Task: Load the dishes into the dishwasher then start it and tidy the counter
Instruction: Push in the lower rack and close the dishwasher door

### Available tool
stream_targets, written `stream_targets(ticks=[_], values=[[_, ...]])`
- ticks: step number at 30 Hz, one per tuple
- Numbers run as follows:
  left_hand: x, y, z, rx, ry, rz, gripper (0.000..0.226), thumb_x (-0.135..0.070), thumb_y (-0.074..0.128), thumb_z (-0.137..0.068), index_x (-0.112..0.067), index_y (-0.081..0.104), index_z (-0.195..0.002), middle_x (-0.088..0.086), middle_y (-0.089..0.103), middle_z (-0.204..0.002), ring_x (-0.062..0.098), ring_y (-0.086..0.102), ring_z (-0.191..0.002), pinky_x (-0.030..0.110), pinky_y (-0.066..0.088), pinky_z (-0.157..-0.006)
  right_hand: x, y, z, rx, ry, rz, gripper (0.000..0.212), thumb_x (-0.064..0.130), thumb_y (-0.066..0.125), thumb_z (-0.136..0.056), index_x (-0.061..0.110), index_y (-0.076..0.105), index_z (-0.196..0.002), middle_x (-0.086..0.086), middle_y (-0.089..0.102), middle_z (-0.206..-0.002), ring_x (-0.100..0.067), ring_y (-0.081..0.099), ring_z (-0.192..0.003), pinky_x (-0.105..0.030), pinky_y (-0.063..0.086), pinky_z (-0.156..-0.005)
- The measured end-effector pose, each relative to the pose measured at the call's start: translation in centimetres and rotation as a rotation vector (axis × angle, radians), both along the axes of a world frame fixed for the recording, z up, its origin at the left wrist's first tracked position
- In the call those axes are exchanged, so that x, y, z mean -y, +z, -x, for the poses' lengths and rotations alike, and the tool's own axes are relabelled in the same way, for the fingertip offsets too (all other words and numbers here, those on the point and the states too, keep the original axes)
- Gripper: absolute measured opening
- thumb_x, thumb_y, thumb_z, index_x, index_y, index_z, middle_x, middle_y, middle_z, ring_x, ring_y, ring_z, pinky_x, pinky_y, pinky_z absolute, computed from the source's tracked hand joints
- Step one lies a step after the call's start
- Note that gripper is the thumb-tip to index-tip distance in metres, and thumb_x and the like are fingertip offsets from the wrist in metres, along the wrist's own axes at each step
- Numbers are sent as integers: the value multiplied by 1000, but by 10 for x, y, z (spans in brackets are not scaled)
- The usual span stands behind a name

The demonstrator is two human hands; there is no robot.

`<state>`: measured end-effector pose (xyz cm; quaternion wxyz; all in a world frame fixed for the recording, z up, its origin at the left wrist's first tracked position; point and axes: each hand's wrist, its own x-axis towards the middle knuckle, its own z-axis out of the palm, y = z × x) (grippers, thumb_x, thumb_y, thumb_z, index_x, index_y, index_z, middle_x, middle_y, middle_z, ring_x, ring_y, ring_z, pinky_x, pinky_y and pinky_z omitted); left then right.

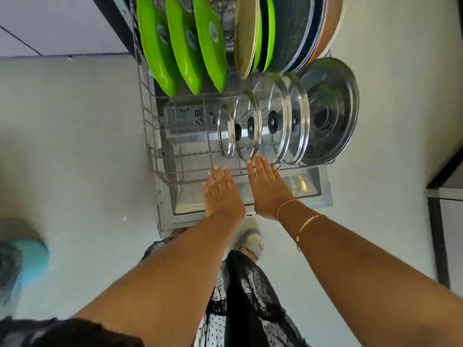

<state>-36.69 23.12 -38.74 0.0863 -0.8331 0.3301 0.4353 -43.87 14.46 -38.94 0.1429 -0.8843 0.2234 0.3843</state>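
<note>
Both hands flat and open, holding nothing: left hand [221,194] and right hand [268,189] rest on the near edge of the pulled-out dishwasher rack [160,169]. Glass lids [250,128] stand upright just past the fingertips, green plates [185,43] lined up at the far left.

bright, soft, wide-angle edge distortion

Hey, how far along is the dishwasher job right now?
Loading looks largely done: green plates and glass lids stand in the pulled-out lower rack. In hand: left hand and right hand, both open and empty, reach to the rack's front edge. Left: pushing it in, shutting the door, starting it, tidying the counter, which isn't visible.
</note>
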Motion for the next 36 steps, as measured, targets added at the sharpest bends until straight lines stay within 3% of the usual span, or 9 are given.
stream_targets(ticks=[3,6,11,18,23,31,36], values=[[0,-14,7,52,-7,93,88,-11,43,-91,-1,-30,-139,19,-28,-151,32,-22,-142,41,-9,-117,-10,-13,4,44,-44,75,101,25,54,-89,2,-30,-140,-23,-32,-149,-36,-28,-138,-47,-13,-113],[0,-22,15,97,-112,218,78,-21,33,-98,-2,-31,-139,19,-32,-150,33,-26,-140,43,-10,-117,-18,-20,5,55,-50,123,90,33,41,-95,3,-35,-133,-22,-39,-142,-36,-36,-129,-49,-16,-110],[6,-27,19,144,-146,164,72,-22,23,-100,0,-39,-128,21,-36,-147,36,-30,-137,43,-17,-112,-16,-26,3,61,-50,149,81,38,29,-98,3,-32,-139,-22,-43,-136,-37,-37,-127,-50,-13,-113],[32,-28,-8,128,-167,123,86,-30,37,-99,0,-37,-133,21,-40,-143,36,-36,-131,44,-18,-110,7,-31,-22,90,-80,151,87,40,33,-97,5,-40,-129,-20,-48,-131,-35,-39,-126,-49,-13,-114],[69,-32,-49,173,-181,134,81,-27,33,-100,1,-35,-134,22,-36,-147,37,-30,-137,42,-18,-109,43,-34,-63,82,-62,193,88,43,33,-96,6,-37,-133,-21,-44,-137,-34,-38,-127,-48,-11,-115],[139,-34,-128,218,-227,111,98,-32,49,-95,1,-33,-136,22,-35,-147,38,-29,-137,43,-17,-110,111,-27,-144,45,-25,219,94,49,38,-94,6,-32,-140,-24,-35,-147,-38,-30,-137,-48,-10,-114],[184,-41,-176,286,-250,139,93,-22,46,-97,1,-38,-130,22,-35,-147,37,-27,-138,42,-15,-111,157,-34,-192,71,-5,237,100,54,40,-92,6,-35,-138,-23,-37,-146,-37,-31,-137,-49,-9,-116]])
